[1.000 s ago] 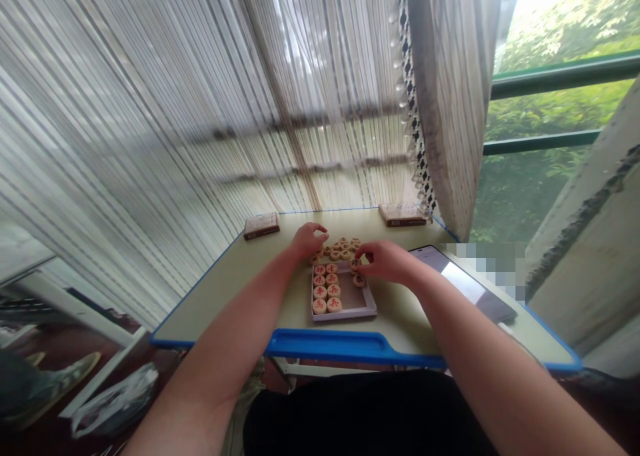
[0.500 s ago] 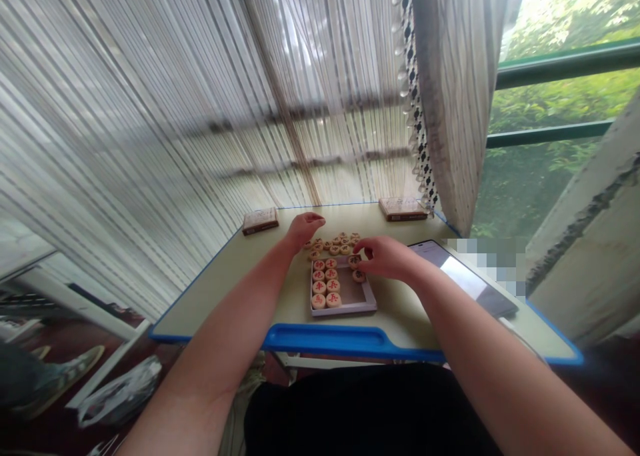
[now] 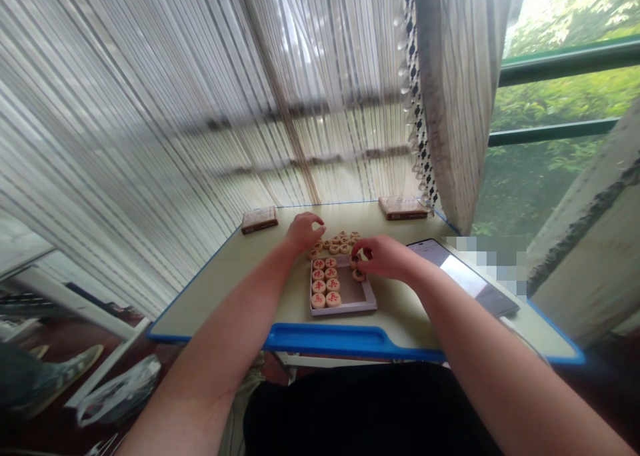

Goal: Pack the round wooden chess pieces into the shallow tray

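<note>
A shallow white box (image 3: pixel 371 304) on the table holds Chinese chess pieces. Red-marked pieces (image 3: pixel 333 285) fill two columns along its left side, and a dark-marked piece (image 3: pixel 359 276) lies near its right wall. At the box's far right corner, my right hand (image 3: pixel 383 257) has thumb and fingers around another chess piece (image 3: pixel 355 261), partly covered by the fingers. My left hand (image 3: pixel 304 231) hovers by the loose pieces (image 3: pixel 343 244) beyond the box, fingers curved, thumb apart, with nothing visible between them. It hides some of the pieces at the left.
Two flat brown boxes stand at the far edge, one box (image 3: pixel 259 220) left and one box (image 3: pixel 403 208) right. A large tablet (image 3: pixel 457 273) lies to the right of my right hand. A blue tray ledge (image 3: pixel 327 338) runs along the near edge, and string curtains (image 3: pixel 320 96) hang behind.
My left hand has curled its fingers and lowered slightly toward the loose pieces. My right hand stays at the box corner, its piece shifted a little.
</note>
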Tool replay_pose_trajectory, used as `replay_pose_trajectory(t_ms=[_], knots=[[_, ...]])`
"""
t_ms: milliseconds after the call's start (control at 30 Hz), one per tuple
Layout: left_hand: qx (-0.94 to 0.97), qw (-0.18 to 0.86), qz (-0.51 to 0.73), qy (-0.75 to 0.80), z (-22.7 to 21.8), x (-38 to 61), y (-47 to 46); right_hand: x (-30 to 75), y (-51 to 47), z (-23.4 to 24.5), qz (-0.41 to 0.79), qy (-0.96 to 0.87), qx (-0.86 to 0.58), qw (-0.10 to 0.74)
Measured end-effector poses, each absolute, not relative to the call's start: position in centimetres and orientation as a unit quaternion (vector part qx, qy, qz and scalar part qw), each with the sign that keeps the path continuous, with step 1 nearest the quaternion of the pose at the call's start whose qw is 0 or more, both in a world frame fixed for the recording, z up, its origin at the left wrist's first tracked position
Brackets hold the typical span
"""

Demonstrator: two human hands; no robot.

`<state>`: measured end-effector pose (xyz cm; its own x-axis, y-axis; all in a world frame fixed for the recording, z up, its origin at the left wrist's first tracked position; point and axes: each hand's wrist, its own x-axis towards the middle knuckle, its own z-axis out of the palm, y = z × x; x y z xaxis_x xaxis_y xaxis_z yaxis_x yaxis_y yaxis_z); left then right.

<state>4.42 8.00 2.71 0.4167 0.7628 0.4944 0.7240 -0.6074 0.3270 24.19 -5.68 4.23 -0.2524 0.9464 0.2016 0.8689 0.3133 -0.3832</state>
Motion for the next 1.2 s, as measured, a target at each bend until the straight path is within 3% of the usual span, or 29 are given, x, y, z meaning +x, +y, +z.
replay_pose_trajectory(t_ms=[233, 467, 767, 933, 1200], knots=[[0.861, -0.020, 0.276, 0.427, 2.8, 4.3, 7.9, 24.2, -5.5, 3.9, 0.093, -0.779, -0.585, 0.206], [0.887, -0.004, 0.185, 0.423, 2.4, 4.2, 8.0, 24.2, -5.6, 4.0, 0.084, -0.785, -0.580, 0.201], [0.865, 0.033, 0.181, 0.468, 2.7, 4.4, 8.3, 24.4, -5.5, 3.9, 0.091, -0.779, -0.585, 0.208], [0.840, 0.102, 0.169, 0.505, 2.9, 3.8, 8.8, 24.6, -5.2, 3.6, 0.055, -0.776, -0.578, 0.246], [0.849, 0.111, 0.212, 0.471, 2.5, 3.8, 8.4, 25.3, -2.2, 1.4, -0.032, -0.713, -0.613, 0.338]])
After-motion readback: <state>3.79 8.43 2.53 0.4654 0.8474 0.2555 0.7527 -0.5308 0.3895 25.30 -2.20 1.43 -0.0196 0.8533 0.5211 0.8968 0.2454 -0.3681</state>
